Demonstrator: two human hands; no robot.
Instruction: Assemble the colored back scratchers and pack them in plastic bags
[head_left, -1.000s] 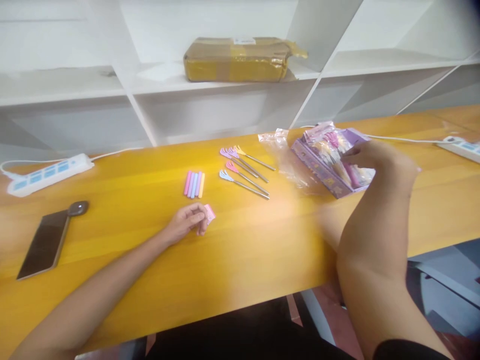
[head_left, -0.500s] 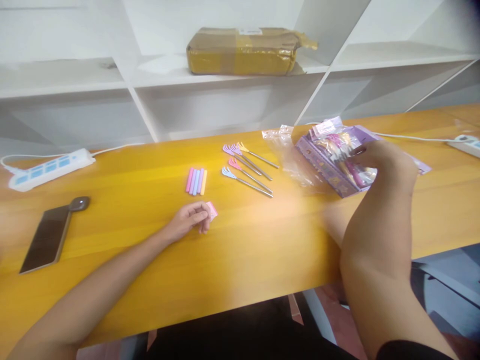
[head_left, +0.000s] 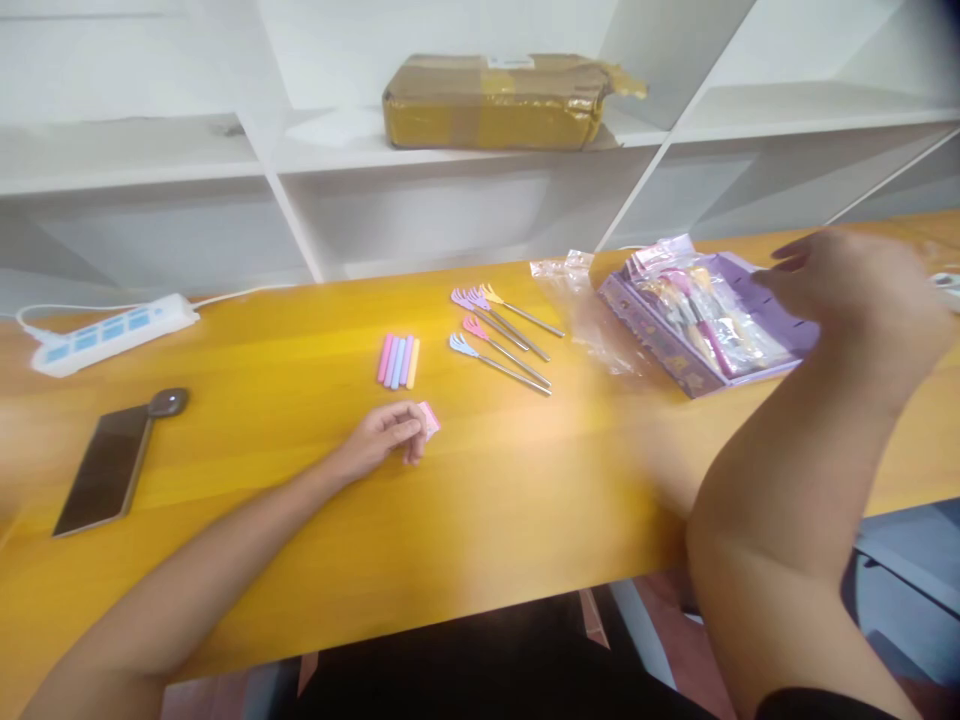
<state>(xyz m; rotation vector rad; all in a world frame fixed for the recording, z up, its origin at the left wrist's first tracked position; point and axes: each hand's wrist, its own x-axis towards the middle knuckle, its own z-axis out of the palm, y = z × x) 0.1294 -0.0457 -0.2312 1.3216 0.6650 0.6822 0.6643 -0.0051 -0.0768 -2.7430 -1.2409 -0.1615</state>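
Note:
My left hand (head_left: 388,437) rests on the table with its fingers curled round a small pink card (head_left: 430,420), mostly hidden behind them. Just beyond it lies a row of several pastel sticks (head_left: 398,361) in pink, blue, purple and yellow. To their right are several back scratchers with claw heads and metal rods, among them a blue back scratcher (head_left: 501,366) and a yellow back scratcher (head_left: 523,309). My right hand (head_left: 847,275), a little blurred, hovers over the right part of a purple box (head_left: 660,340). Its fingers are apart, with nothing visible in them. Packaged back scratchers (head_left: 709,315) fill the box's left part.
A clear plastic bag (head_left: 585,315) lies left of the box. On the left are a power strip (head_left: 116,335), a dark phone-like slab (head_left: 105,468) and a small dark rounded object (head_left: 169,402). A taped carton (head_left: 499,105) sits on the white shelf behind.
My right hand has lifted off the packages in the purple box and moved right, uncovering them. My left hand stays where it was on the table. The view has shifted slightly.

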